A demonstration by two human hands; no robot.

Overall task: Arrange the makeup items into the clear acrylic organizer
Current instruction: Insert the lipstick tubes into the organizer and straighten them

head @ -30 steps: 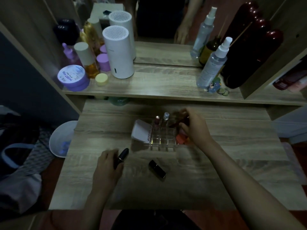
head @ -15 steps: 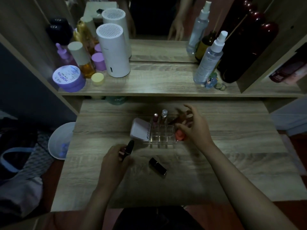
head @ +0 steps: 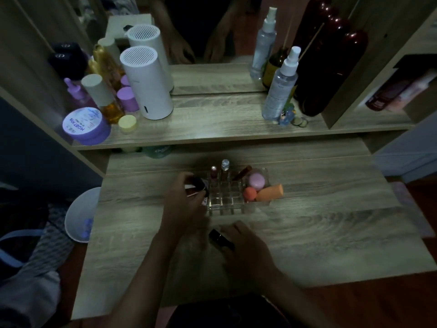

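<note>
Dim wood-grain worktop (head: 331, 233) has loads of free space on the right. Purple jar (head: 84, 126) on the shelf reads "MOIST". Clear organizer (head: 227, 200) sits mid-worktop. Left hand (head: 186, 204) curls its grip around a dark tube (head: 197, 185) at the organizer's left edge; right hand (head: 248, 247) is clamped on a black lipstick (head: 218, 237) lying near the front.

Far shelf (head: 212, 124): white cylinder (head: 147, 84) left-centre, purple jar (head: 84, 125) far left, clear spray bottle (head: 280, 87) right, dark red bottle (head: 331, 67) beside it. White bin (head: 79, 215) left of bench (head: 307, 233).
</note>
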